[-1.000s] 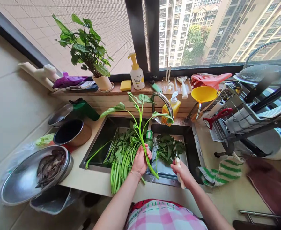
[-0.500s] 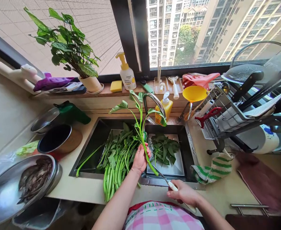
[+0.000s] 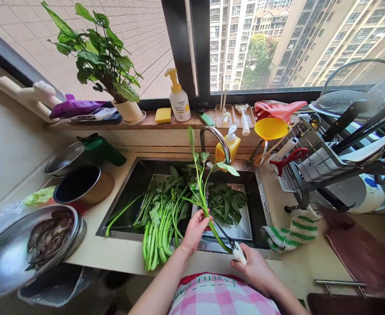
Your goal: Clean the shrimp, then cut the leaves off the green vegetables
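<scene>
My left hand [image 3: 195, 229] is closed around a long green stem of water spinach [image 3: 201, 188], its leafy top pointing up toward the faucet. My right hand [image 3: 256, 267] grips a narrow-bladed knife [image 3: 239, 254] by its white handle. The dark blade points up and left, beside the lower part of the stem, and the stem's cut end reaches the handle. A large bunch of water spinach [image 3: 157, 234] lies over the front rim of the left sink basin [image 3: 126, 170], stems toward me. Loose green leaves [image 3: 227, 203] lie in the right basin, and a single stalk [image 3: 122, 216] leans at far left.
To the left stand a dark pot [image 3: 81, 186] and a metal bowl [image 3: 5, 258] of brown food. The faucet [image 3: 216, 135] rises behind the sink. At right are a dish rack [image 3: 310, 170], a striped cloth [image 3: 293, 229] and a brown towel [image 3: 359, 249]. Bottles and a potted plant [image 3: 128, 111] line the sill.
The held stem has come down and toward me, its lower end now at the knife handle. My right hand has shifted slightly right. The view has moved a little.
</scene>
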Available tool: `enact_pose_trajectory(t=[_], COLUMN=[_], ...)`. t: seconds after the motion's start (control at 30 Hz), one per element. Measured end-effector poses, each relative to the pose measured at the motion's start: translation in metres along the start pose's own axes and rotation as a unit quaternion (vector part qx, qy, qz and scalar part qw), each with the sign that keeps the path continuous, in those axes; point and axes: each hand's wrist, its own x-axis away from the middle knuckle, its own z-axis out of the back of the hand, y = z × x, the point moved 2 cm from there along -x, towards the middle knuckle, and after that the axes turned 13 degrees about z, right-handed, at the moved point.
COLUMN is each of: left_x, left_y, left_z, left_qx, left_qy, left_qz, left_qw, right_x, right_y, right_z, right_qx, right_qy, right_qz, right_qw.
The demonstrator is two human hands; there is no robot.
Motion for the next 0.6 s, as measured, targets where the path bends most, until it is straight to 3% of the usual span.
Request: enact_pose_trajectory(t=[0.33, 0.6], left_x=[0.002, 0.006], left_y=[-0.013, -0.024], left_z=[0.0, -0.009], left_qx=[-0.029, -0.029], left_qy=[0.039, 0.028], left_qz=[-0.062, -0.078], left_qw=[0.997, 0.996], right_x=[0.009, 0.015], right_y=[-0.003, 0.004], right_z=[-0.003, -0.008], right_qx=[0.062, 0.097], right_qy=[-0.001, 0.015], right_qz=[-0.024, -0.043], right_qw=[0.998, 0.994])
